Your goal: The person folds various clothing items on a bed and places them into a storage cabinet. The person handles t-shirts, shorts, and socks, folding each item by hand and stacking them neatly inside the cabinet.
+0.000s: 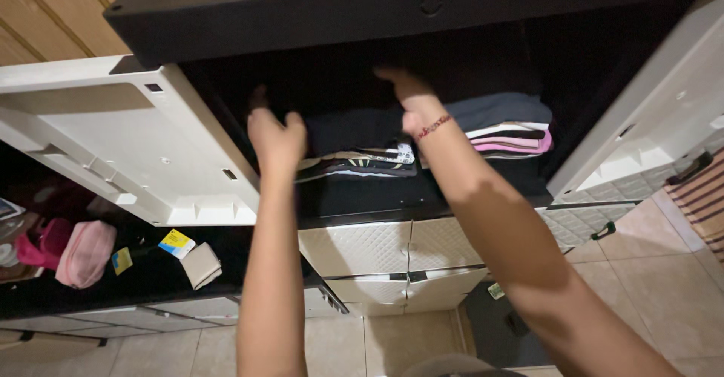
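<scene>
Black plastic cabinet (pixel 317 7), top compartment standing open, its interior lying mostly in shadow and its back wall too dark to make out. Two cream doors swinging wide: left door (pixel 113 143) showing its ribbed inner face, right door (pixel 656 121) running out of frame at the edge. Cream quilted lower doors (pixel 392 252) sitting shut beneath. Tiled floor (pixel 641 294) showing at the bottom. Stack of folded clothes (pixel 362 147) resting on the open shelf, dark pieces above striped ones, its rear part disappearing into the dark; second folded pile (pixel 505 128), grey over pink and white stripes, lying just beside it to the right. Left hand (pixel 275 139) hovering at the stack's left end, fingers loosely together, contact with the cloth impossible to confirm. Right hand (pixel 411 98), wearing a red bracelet (pixel 434 127), reaching over the stack into the shadow; fingers blurring and partly hidden, so their state cannot be told. Pink pouch (pixel 84 252) lying on a lower shelf at left, neighbouring items cropped.
</scene>
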